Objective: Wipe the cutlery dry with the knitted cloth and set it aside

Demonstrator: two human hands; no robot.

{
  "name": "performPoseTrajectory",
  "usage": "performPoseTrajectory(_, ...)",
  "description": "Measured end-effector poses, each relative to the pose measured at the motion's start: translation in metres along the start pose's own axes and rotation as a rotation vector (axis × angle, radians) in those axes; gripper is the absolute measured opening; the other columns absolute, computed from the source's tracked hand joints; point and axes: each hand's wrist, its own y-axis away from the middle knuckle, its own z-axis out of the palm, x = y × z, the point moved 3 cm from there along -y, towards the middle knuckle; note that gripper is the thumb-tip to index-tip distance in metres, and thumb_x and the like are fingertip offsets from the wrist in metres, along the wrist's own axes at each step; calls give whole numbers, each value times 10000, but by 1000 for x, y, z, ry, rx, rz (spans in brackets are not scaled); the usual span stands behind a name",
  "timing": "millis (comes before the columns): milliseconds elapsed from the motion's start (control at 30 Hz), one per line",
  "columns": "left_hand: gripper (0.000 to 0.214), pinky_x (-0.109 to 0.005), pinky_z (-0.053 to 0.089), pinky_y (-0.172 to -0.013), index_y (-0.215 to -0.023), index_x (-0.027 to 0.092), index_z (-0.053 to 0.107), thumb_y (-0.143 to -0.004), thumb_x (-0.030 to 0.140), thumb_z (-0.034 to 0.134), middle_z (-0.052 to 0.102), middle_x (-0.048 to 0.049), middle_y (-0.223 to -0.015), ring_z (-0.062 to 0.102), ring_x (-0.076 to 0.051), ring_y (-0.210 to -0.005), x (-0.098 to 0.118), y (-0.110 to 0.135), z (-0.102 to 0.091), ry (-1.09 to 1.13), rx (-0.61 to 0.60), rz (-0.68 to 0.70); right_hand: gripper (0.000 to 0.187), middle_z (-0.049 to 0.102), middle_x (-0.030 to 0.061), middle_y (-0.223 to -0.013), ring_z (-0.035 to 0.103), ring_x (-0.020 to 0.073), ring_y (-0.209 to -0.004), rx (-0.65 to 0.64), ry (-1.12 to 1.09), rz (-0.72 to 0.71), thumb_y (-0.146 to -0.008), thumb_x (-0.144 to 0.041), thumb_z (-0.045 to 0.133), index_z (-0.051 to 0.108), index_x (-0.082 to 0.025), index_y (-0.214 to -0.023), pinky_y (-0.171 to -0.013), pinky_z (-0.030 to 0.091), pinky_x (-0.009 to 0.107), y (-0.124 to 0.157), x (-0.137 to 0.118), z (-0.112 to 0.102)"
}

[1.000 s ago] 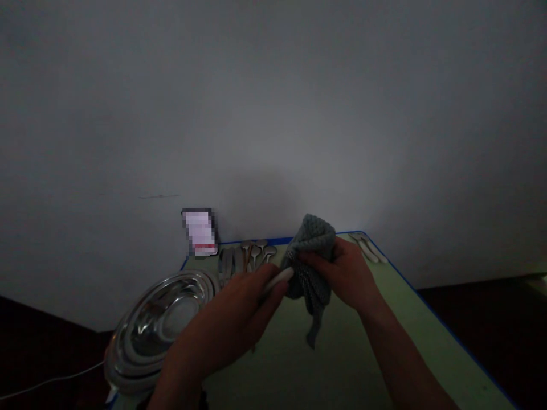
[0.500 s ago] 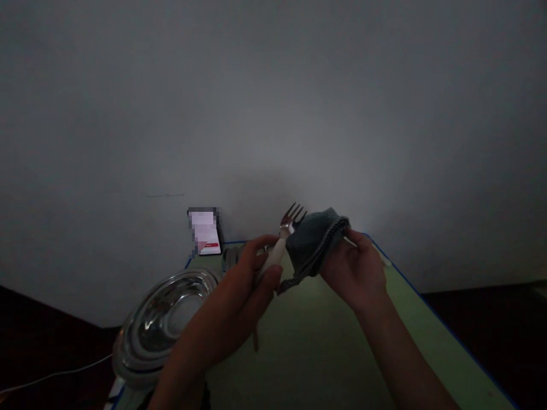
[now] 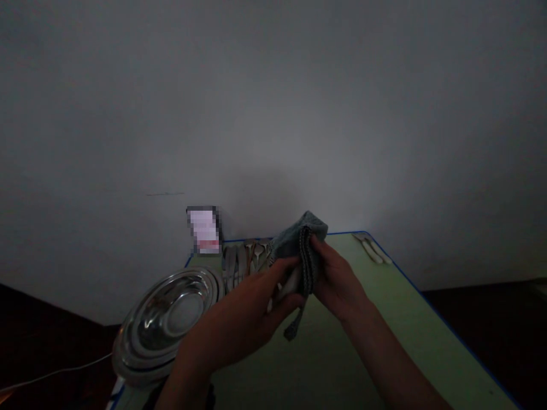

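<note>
My left hand (image 3: 252, 310) is closed round the white handle of a fork (image 3: 287, 285), held above the green table (image 3: 384, 319). My right hand (image 3: 335, 279) pinches a grey knitted cloth (image 3: 299, 250) that is folded over the fork's head, so the tines are hidden. A corner of the cloth hangs down between my hands.
A stack of shiny steel bowls (image 3: 164, 322) sits at the table's left edge. Several spoons and other cutlery (image 3: 245, 259) lie at the far edge, and two pieces of cutlery (image 3: 371, 247) lie at the far right corner. A blurred card (image 3: 204, 230) leans against the wall.
Half a second ago the fork's tines stood bare beside the cloth. Now my right hand has brought the cloth back over them, and both hands have dropped a little.
</note>
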Motion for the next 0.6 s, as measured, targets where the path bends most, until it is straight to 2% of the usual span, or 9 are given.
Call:
performPoseTrajectory(67, 539, -312, 480, -685, -1344, 352, 284, -860, 294, 512, 640, -17, -957, 623, -195, -796, 2, 4, -2, -27, -52, 22, 194, 693, 45, -865, 634, 182, -829, 34, -11, -31, -751, -308, 622, 636, -170, -888, -819, 481, 338, -1, -3, -3)
performPoseTrajectory(133, 567, -284, 477, -677, -1335, 388, 284, -849, 223, 523, 649, 13, -919, 627, -173, -781, 4, 6, -5, 1, -84, 29, 191, 695, 42, -835, 634, 192, -844, 60, -28, -55, -755, -311, 618, 638, -169, -880, -813, 487, 345, -1, -6, -3)
performPoseTrajectory(300, 331, -245, 463, -625, -1097, 288, 448, -809, 153, 542, 668, 37, -843, 643, -152, -737, 0, 2, -3, 107, -48, -23, 218, 693, 53, -817, 636, 203, -849, 57, -34, -8, -743, -344, 627, 639, -156, -854, -792, 499, 348, 3, 0, 3)
performPoseTrajectory(467, 197, -254, 451, -575, -945, 230, 450, -788, 135, 522, 658, 11, -829, 644, -172, -722, -9, -5, 2, 2, -8, -31, 240, 691, 44, -830, 639, 184, -823, 24, 43, -80, -745, -372, 623, 649, -169, -870, -771, 499, 324, 6, 3, 8)
performPoseTrajectory(600, 140, -230, 448, -538, -896, 221, 431, -802, 158, 514, 622, 22, -804, 614, -133, -645, -3, -6, -2, 6, 49, 17, 269, 685, 35, -846, 632, 177, -832, 39, 27, -122, -752, -414, 606, 639, -190, -898, -778, 494, 327, 4, 2, 4)
